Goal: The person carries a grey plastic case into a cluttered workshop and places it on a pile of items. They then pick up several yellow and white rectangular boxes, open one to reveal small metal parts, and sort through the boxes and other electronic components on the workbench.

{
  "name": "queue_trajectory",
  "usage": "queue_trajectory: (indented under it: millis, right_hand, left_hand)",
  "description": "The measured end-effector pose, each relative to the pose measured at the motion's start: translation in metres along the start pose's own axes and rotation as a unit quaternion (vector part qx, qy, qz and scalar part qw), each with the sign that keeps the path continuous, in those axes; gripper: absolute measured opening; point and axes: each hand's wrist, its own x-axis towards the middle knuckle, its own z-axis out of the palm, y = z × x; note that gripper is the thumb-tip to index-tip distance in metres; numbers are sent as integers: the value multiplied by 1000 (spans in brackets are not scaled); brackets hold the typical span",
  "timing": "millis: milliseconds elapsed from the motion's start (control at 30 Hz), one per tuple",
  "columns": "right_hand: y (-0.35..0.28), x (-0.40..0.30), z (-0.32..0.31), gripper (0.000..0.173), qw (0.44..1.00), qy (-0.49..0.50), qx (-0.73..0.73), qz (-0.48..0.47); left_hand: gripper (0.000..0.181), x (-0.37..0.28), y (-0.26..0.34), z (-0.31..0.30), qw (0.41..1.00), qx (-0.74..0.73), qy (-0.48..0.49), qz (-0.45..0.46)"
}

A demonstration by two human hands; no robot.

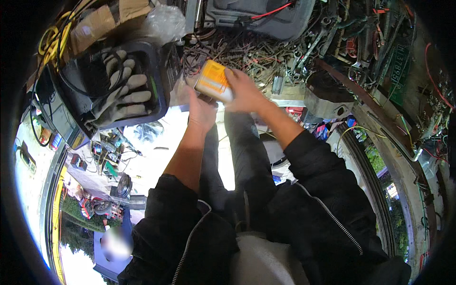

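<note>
A white container with a yellow-orange label (214,81) is held tilted in front of me, above the near edge of the cluttered bench. My right hand (245,89) grips its right side, with fingers over the label. At its lower left is my left hand (202,113), palm turned up and thumb raised beside the container. The left fingers are partly hidden beneath it, so whether they bear its weight is unclear. Left of my hands, a pair of grey work gloves (133,98) lies in a black plastic tray (162,103).
Wires and small metal scrap (245,57) cover the bench, with wrenches (315,44) towards the right. A metal box with a round hole (329,98) stands at the bench's edge. A dark plastic case (260,21) lies at the back; clear plastic wrap (165,23) is beside cardboard (93,26).
</note>
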Motion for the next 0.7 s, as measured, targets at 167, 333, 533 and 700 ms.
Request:
queue_trajectory:
  millis: [167,333,533,700]
  right_hand:
    - [18,0,-70,51,965,-28,225,129]
    - [11,-13,-40,23,926,374,-44,1]
    - [-24,-13,44,16,959,220,111,138]
    - [-29,15,72,20,940,305,82,133]
  left_hand:
    - [82,-16,1,-22,995,61,81,4]
    - [29,-14,-13,-32,969,198,104,106]
    - [23,-2,-9,-28,883,408,137,187]
    - [22,-4,-5,-22,868,438,131,196]
